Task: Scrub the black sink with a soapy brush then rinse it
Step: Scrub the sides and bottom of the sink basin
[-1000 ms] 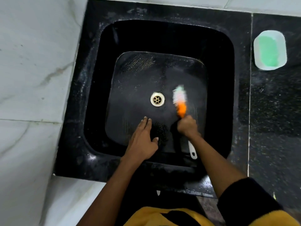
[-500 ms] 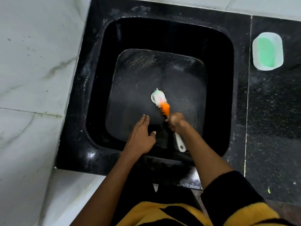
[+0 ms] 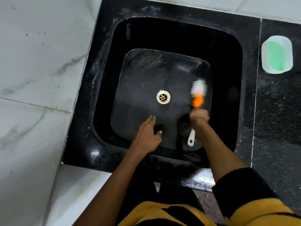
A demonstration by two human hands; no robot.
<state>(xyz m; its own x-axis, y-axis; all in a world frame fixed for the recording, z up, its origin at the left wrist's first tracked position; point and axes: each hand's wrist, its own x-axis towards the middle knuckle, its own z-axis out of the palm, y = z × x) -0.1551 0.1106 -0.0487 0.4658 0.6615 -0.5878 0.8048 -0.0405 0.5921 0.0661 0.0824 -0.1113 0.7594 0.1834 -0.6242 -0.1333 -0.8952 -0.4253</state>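
Brush (image 3: 197,93) is swinging from drain (image 3: 163,97) back to sink (image 3: 228,54) floor's right; right hand (image 3: 199,117) fisted on it, prob. mid-scrub; left hand (image 3: 149,136) is resting open, empty.

Brush (image 3: 197,93) head blurred; right hand (image 3: 199,117) hides handle mid.

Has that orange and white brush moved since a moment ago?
Yes. The orange and white brush was over the round metal drain; now it lies to the drain's right.

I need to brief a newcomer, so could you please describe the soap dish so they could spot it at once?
Start at the black sink, then look right across the dark countertop. The soap dish lies there: a pale rounded tray holding green soap, the only light object on it.
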